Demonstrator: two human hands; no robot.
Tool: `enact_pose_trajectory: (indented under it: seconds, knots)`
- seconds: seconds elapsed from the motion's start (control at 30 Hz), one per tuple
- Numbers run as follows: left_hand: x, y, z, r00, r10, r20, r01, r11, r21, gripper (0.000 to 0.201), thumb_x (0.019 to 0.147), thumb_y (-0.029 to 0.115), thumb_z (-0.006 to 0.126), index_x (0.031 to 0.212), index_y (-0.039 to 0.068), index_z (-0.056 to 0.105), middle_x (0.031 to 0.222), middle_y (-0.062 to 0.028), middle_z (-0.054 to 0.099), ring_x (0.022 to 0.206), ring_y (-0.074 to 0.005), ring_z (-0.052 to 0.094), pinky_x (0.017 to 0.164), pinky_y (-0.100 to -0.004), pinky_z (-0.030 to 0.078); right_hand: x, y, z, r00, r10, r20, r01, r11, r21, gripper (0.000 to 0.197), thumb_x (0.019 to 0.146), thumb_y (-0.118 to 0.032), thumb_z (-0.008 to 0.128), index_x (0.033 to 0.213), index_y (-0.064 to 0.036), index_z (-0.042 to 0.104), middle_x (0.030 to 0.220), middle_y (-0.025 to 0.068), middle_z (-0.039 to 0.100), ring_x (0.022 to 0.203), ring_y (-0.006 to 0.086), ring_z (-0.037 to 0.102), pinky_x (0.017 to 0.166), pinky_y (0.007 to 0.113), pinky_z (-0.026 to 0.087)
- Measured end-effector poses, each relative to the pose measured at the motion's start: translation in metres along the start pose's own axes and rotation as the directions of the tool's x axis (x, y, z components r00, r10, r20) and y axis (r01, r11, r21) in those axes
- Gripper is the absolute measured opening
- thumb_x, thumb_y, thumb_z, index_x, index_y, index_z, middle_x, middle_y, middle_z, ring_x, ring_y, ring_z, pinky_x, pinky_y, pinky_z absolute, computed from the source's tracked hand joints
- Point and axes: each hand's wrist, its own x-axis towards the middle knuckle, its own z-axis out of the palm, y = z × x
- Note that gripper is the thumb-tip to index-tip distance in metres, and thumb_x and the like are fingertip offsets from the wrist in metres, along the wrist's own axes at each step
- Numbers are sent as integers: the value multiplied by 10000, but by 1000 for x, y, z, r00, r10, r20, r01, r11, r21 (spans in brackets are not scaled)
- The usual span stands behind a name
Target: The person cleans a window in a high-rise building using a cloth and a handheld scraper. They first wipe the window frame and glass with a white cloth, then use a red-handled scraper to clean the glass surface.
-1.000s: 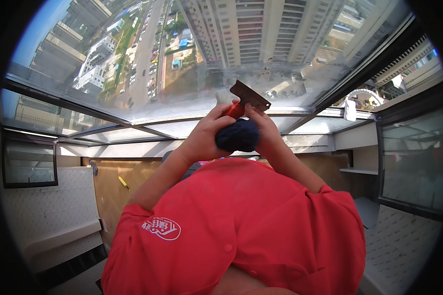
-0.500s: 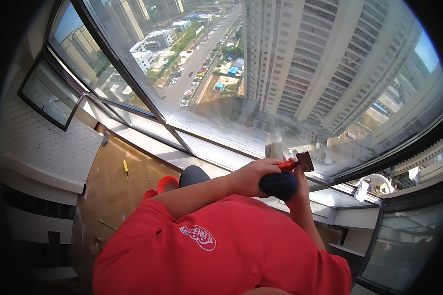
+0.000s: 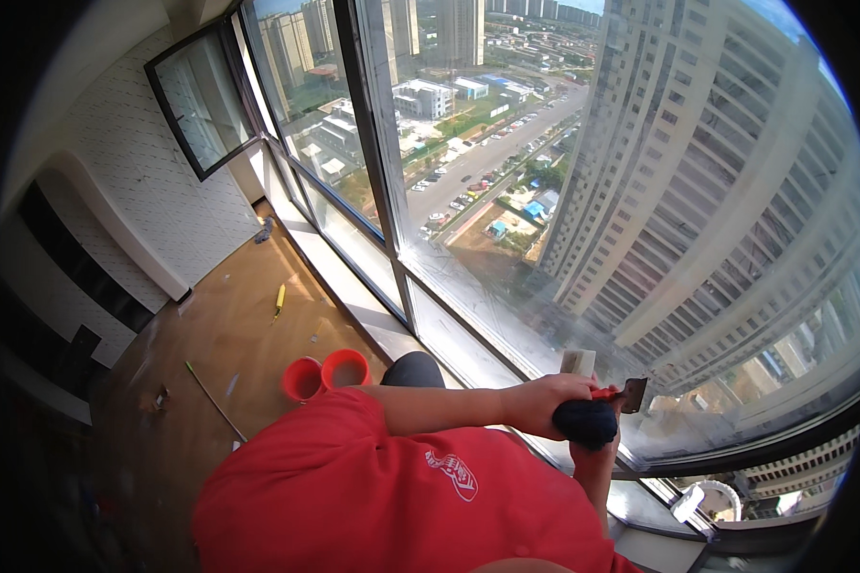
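My left hand [image 3: 545, 401] reaches across to meet my right hand [image 3: 615, 420], close to the big window [image 3: 506, 315]. Both are closed around a scraper [image 3: 634, 394] with a red handle and a dark, wide blade pointing right. The left has the handle; fingers of the right are up near the blade. A dark blue, fuzzy cloth-like bundle [image 3: 585, 424] is bunched between my hands and hides much of the right one. Just beyond the left knuckles shows a pale flat block [image 3: 578, 362]; whether a hand holds it, I cannot tell.
Two red buckets [image 3: 344, 369] stand on the wooden floor [image 3: 229, 315] beside my knee. Farther off lie a yellow tool [image 3: 280, 301], a thin green-tipped stick [image 3: 212, 399] and a grey rag [image 3: 265, 229]. An open window sash [image 3: 201, 95] juts in at the left.
My view has tilted up and turned left, so more floor and both buckets show. The hands appear lower and farther right in the picture, still together at the scraper.
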Motion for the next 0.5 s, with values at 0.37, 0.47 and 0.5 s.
enact_pose_trajectory:
  seconds: [0.37, 0.47, 0.5]
  knots:
    - [2, -7, 4, 886, -225, -405, 208, 974, -87, 485, 681, 140, 757, 1100, 45, 533, 952, -172, 622, 905, -333, 620, 799, -371, 489, -8, -22, 8, 970, -223, -100, 224, 975, -3, 311, 967, -463, 403, 1133, -233, 533, 1230, 16, 542, 1164, 218, 508, 978, 520, 387]
    - [2, -13, -4, 853, -235, -466, 263, 965, -4, 468, 696, 157, 762, 1083, 48, 521, 919, -180, 622, 858, -345, 630, 751, -371, 500, -7, -47, -10, 915, -344, -210, 358, 933, 30, 269, 973, -424, 424, 1074, -200, 536, 1021, -18, 597, 1000, 171, 567, 939, 443, 418]
    - [0, -17, -9, 842, -255, -475, 282, 959, -14, 466, 701, 162, 761, 1084, 49, 521, 920, -180, 624, 855, -345, 630, 748, -371, 501, -5, -54, -19, 897, -358, -258, 374, 928, 12, 239, 983, -391, 437, 1036, -177, 528, 902, -10, 562, 836, 143, 549, 845, 382, 452]
